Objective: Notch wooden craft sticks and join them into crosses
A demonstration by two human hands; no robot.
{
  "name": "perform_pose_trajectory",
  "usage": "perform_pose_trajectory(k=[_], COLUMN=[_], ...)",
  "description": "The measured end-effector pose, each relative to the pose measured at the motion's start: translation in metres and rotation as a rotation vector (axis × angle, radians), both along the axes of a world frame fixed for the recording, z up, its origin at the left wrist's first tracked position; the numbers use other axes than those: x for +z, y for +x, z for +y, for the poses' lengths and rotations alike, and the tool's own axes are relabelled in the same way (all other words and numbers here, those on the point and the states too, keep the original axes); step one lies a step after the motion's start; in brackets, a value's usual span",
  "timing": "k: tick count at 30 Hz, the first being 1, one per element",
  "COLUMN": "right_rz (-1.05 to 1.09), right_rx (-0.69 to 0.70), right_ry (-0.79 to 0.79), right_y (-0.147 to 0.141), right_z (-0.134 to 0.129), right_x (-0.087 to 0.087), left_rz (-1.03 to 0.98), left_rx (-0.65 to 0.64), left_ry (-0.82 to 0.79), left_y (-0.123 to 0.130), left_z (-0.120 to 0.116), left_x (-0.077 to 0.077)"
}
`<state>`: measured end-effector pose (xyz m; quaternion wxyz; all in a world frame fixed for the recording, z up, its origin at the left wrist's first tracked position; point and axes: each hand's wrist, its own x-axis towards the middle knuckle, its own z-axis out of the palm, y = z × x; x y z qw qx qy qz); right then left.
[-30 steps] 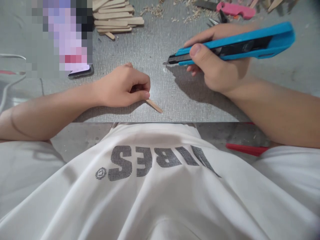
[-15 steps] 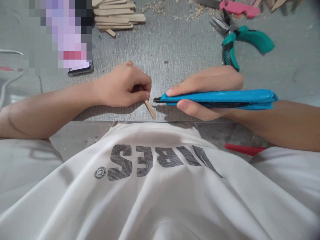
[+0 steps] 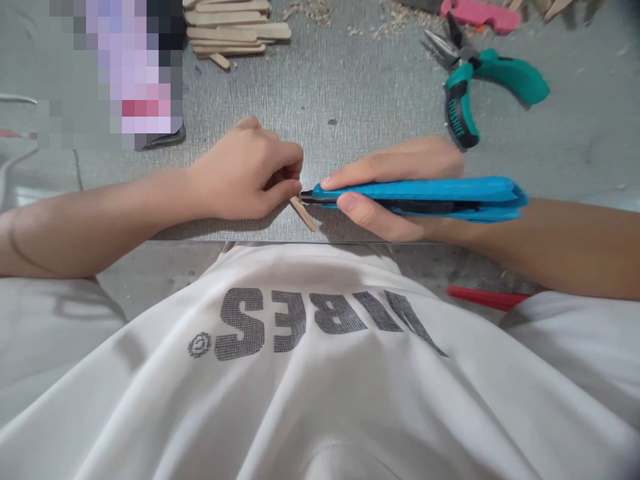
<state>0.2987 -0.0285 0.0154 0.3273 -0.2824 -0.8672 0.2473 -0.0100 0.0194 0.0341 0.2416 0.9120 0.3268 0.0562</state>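
Near the table's front edge, my left hand (image 3: pixel 253 170) is closed on a wooden craft stick (image 3: pixel 304 215), pinched between thumb and fingers. The stick's lower end slants out toward me; its other end is hidden in the hand. From the right, my right hand (image 3: pixel 395 190) grips a blue utility knife (image 3: pixel 450 193), thumb on the near side and fingers along the far side. The knife's dark tip meets the stick just beside my left thumb. Whether the blade has cut into the wood cannot be made out.
A pile of craft sticks (image 3: pixel 230 30) lies at the back, with wood shavings (image 3: pixel 395 27) to its right. Teal-handled pliers (image 3: pixel 510 77) lie open beyond my right hand, near a pink-handled tool (image 3: pixel 480 15). A partly blurred-out phone (image 3: pixel 173 137) rests at left.
My right hand has moved left with the utility knife, bringing its tip from a small gap up to the stick. The stick's free end has shifted slightly right; my left hand has barely moved.
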Motion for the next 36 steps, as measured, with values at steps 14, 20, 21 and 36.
perform_pose_trajectory(k=[14, 20, 21, 36], right_rz=[0.010, 0.037, 0.042, 0.061], right_rx=[0.042, 0.066, 0.068, 0.047], right_ry=[0.080, 0.109, 0.112, 0.092], right_y=[-0.004, -0.005, -0.005, -0.009], right_z=[-0.003, -0.003, -0.002, -0.001], right_x=[0.004, 0.003, 0.003, 0.003], left_rz=[0.267, 0.035, 0.004, -0.065], left_rx=[0.051, -0.055, -0.070, -0.040], left_ry=[0.098, -0.078, -0.103, -0.236], left_y=[0.007, -0.006, -0.008, -0.005], left_z=[-0.007, 0.011, 0.014, 0.016], left_x=[0.010, 0.006, 0.005, 0.010])
